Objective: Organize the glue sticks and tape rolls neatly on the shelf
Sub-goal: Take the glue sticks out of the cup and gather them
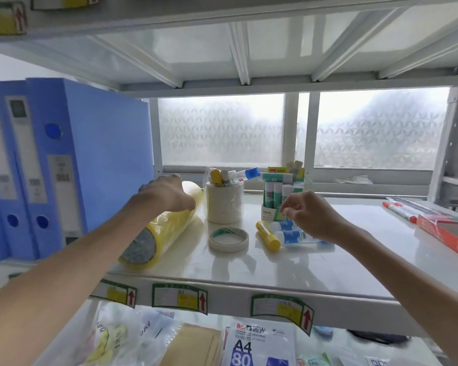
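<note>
- Lying on its side at the eight o'clock of the shelf [275, 270], a sleeve of yellow tape rolls [167, 228] is gripped at its far end by the left hand [167, 194]. The fingers are curled over the top, and their tips are hidden behind the sleeve.
- A wide white tape roll [224, 204] is stood upright just at the sleeve's three o'clock, with several glue sticks stuck into its core.
- A thin tape ring [228, 239] is laid flat at the white roll's six o'clock, apart from it.
- A yellow glue stick [268, 235] and two white-and-blue glue sticks [291, 233] are laid side by side at the ring's three o'clock.
- A green box of upright glue sticks [274, 202] is seen at their twelve o'clock.
- The right hand [310, 217] is held above the loose sticks, fingers curled and thumb brought close to the forefinger. Whether anything is pinched cannot be told.
- Blue binders [64, 167] are stood at the shelf's nine o'clock. Red pens [399, 211] and a red box [447, 239] are found at three o'clock.
- An A4 paper pack [257, 344] is seen on the lower level, at six o'clock.
</note>
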Demonstrator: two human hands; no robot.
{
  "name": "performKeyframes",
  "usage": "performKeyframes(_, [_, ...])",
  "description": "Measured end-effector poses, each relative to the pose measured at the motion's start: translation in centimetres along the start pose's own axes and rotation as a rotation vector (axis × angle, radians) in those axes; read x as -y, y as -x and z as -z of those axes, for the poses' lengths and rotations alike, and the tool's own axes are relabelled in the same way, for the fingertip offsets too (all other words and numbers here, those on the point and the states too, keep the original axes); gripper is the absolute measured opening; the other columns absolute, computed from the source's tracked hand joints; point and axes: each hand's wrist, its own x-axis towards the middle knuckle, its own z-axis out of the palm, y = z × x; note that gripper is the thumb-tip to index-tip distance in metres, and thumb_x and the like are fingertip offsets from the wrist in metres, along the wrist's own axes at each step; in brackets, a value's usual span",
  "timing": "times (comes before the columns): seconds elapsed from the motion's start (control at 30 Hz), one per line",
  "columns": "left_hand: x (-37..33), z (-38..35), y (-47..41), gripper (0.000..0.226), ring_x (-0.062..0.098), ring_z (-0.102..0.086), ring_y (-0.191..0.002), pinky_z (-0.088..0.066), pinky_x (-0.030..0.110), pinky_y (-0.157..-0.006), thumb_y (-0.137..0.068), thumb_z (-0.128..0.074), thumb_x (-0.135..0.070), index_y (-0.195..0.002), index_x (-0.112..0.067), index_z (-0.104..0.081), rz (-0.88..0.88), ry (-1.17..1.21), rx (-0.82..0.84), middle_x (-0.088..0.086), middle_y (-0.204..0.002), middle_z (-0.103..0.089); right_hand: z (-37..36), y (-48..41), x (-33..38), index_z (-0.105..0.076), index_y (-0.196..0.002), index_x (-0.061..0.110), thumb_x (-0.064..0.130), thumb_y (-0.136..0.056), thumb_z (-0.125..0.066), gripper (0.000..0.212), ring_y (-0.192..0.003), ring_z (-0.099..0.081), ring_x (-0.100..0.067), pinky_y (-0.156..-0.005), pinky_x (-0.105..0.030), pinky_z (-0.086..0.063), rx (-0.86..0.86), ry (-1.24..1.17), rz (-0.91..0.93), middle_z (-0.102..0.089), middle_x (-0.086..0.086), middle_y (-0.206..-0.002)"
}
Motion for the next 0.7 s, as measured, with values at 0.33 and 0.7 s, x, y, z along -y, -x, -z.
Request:
performKeyframes(0.33, [-1.1,-1.5,-0.4,0.084,0.029,-0.046,-0.13,-0.042,0.039,-0.1,-0.075,-0.077,-0.03,-0.146,-0.014,-0.034,-0.062,0.508,-0.11,0.008,-0.145,-0.046,2.1,-1.6,-4.4,-0.061,-0.094,0.002,0.013,-0.082,-0.065,0.017,-0.088,-0.059,-0.027,-0.07,-0.034,-0.049,-0.158,0.115,-0.306,-0.063,-0.009,-0.091])
performKeyframes(0.7, [-7.3,-9.4,-5.2,0.112,0.031,-0.049,-0.128,-0.043,0.039,-0.106,-0.063,-0.09,-0.04,-0.147,0.0,-0.027,0.233,0.949,0.109,0.015,-0.141,-0.049,0.1,-10.4,-8.1,-0.068,-0.111,0.01,0.017,-0.048,-0.092,0.068,-0.102,-0.068,-0.023,-0.093,-0.038,-0.054,0.137,-0.428,-0.291,-0.074,-0.008,-0.104])
